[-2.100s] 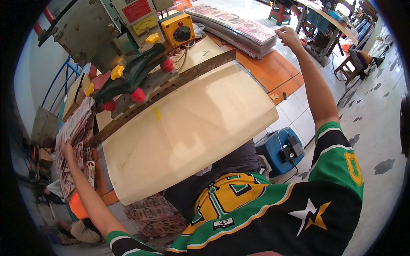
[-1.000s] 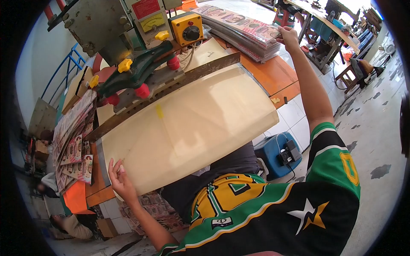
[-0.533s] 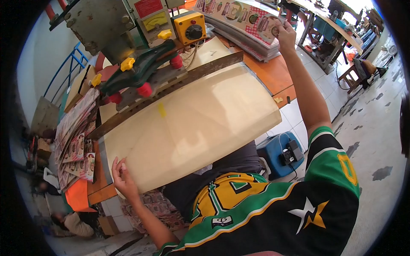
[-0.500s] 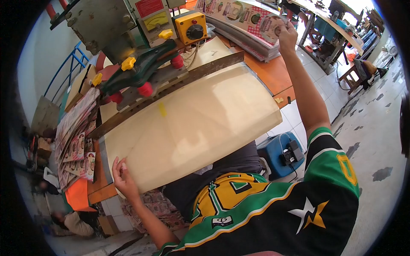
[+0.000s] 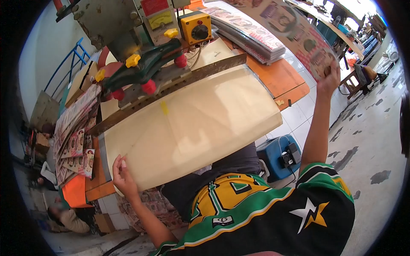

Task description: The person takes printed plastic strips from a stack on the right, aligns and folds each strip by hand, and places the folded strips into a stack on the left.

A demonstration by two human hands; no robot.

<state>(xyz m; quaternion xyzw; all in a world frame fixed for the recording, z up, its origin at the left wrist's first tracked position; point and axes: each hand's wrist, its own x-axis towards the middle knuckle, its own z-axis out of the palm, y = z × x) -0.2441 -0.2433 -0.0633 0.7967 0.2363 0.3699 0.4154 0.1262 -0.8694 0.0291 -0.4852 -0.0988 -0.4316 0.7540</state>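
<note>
Your right hand [image 5: 329,81] is closed on a near corner of a printed sheet [image 5: 299,36], pinching it between thumb and fingers. The sheet hangs in the air beside the stack [image 5: 241,30] on the orange tabletop [image 5: 277,79], its far end cut off by the top of the view. It looks light, thin and bendy, probably slick on the face, so it may sag or crease if one corner bears it all; a second hold near the opposite end would keep it flat. Motion softens the print, so the surface is hard to judge.

Your left hand [image 5: 125,177] lies half-curled at the near left corner of the cream sheet [image 5: 192,132]; whether it pinches that edge, you can't tell from here.

Half a second ago, the printed sheet lies over the stack with its corner lifted; now it is farther out to your right. Your left hand keeps its place.
</note>
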